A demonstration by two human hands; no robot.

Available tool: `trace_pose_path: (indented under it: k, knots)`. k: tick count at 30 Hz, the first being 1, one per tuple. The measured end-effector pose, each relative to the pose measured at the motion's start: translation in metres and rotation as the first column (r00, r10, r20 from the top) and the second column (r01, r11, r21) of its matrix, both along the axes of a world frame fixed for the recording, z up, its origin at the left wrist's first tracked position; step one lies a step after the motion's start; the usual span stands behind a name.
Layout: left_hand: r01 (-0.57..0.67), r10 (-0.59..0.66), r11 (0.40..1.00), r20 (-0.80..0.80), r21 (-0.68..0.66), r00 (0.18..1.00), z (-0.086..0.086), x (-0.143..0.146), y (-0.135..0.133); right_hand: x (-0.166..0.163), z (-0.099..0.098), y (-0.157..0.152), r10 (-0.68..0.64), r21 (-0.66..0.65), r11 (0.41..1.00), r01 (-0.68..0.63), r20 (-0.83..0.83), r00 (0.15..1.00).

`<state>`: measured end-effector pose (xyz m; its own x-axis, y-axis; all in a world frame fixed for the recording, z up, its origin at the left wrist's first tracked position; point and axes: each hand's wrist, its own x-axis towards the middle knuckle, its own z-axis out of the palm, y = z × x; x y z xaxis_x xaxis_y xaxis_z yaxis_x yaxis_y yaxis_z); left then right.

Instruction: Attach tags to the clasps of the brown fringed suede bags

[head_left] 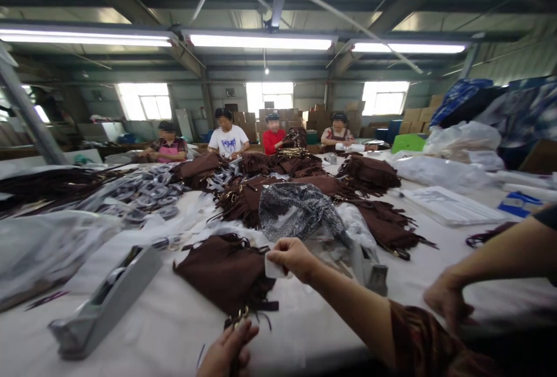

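At the bottom, my left hand (230, 348) has its fingers closed on a dark strap (230, 320) with a gold metal clasp at the near end of a brown fringed bag (221, 272). The bag lies flat on the white-covered table. My right hand (292, 258) reaches over its right side and pinches a small white piece (274, 265), thin like paper or film. To the left stands a grey tape dispenser (113, 301). Beyond my right hand lies a crumpled clear plastic bag with a dark pattern (300, 211).
A co-worker's hand (448, 301) rests on the table edge at right. Near it is a second dispenser (374, 278). Brown bags (369, 174) are heaped across the middle, with grey rolled pieces (152, 191) at left. Scissors (47, 300) lie far left. Several people sit opposite.
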<state>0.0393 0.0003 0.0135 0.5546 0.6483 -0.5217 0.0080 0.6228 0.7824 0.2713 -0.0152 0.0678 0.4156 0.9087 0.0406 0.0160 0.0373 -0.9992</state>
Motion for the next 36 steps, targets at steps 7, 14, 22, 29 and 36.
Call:
trace_pose_path:
  k: [7, 14, 22, 29, 36]
  knots:
    - [0.051, -0.055, 0.998, 0.141, 0.033, 0.989, -0.009, 0.007, -0.009, -0.072, -0.04, -0.029, 0.012, -0.166, 0.986, -0.019, -0.042, 0.999]
    - [-0.016, 0.016, 0.999, 0.008, 0.043, 1.0, -0.015, 0.002, -0.02, -0.078, -0.068, -0.063, 0.073, -0.277, 0.946, -0.166, -0.317, 0.946]
    - [0.224, -0.231, 0.972, -0.126, -0.064, 0.965, -0.029, -0.022, -0.051, -0.08, -0.063, -0.088, 0.003, -0.316, 0.947, -0.053, -0.157, 0.988]
    - [0.477, -0.466, 0.877, -0.139, 0.057, 0.874, -0.002, -0.065, -0.046, -0.086, -0.068, -0.104, -0.006, -0.291, 0.954, -0.068, -0.248, 0.969]
    - [0.056, -0.064, 0.996, 0.118, 0.071, 0.991, 0.043, -0.042, -0.015, -0.099, -0.072, -0.105, 0.069, -0.305, 0.945, -0.117, -0.163, 0.984]
